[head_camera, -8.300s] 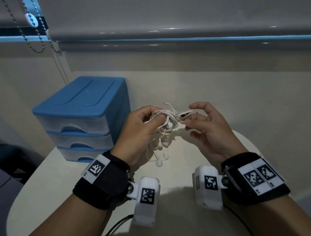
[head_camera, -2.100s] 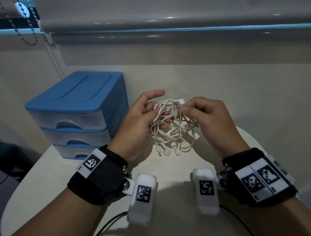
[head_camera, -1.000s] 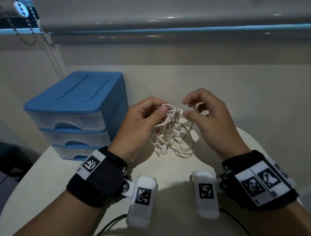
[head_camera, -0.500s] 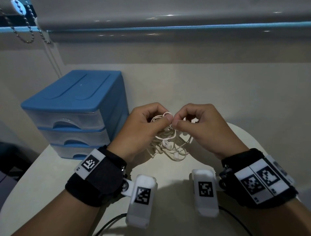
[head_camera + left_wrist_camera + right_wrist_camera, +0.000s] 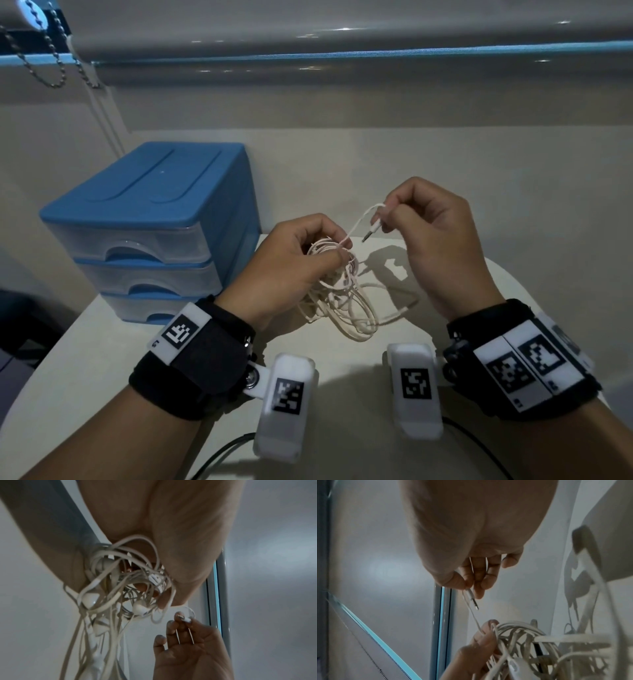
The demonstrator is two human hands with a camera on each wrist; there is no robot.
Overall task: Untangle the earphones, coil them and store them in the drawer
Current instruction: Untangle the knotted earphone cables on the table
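Item 1, earphones [image 5: 337,294]: white, tangled in 1 bundle, held in the air above the counter [image 5: 102,342] between my 2 hands. From the head view I see loose loops hanging below the bundle, the lowest close to the counter; whether they touch it I cannot tell. At least 2 earbuds [image 5: 90,599] show in the left wrist view, dangling under the palm.

Item 2, plug [image 5: 371,233]: the metal tip points down and to the left, toward the bundle; its long axis runs on a slant. A short free run of cable arcs up from it and back down to the bundle.

Item 3, left hand [image 5: 291,267]: fingers curled round the top of the bundle, thumb and forefinger pinching the cable where it leaves the tangle.

Item 4, right hand [image 5: 442,246]: raised higher than the left, thumb and forefinger pinching the cable just behind the plug, other fingers loosely curled.

Item 5, drawer unit [image 5: 150,222]: blue top, 3 clear drawers, all closed, standing at the counter's far left, apart from both hands.
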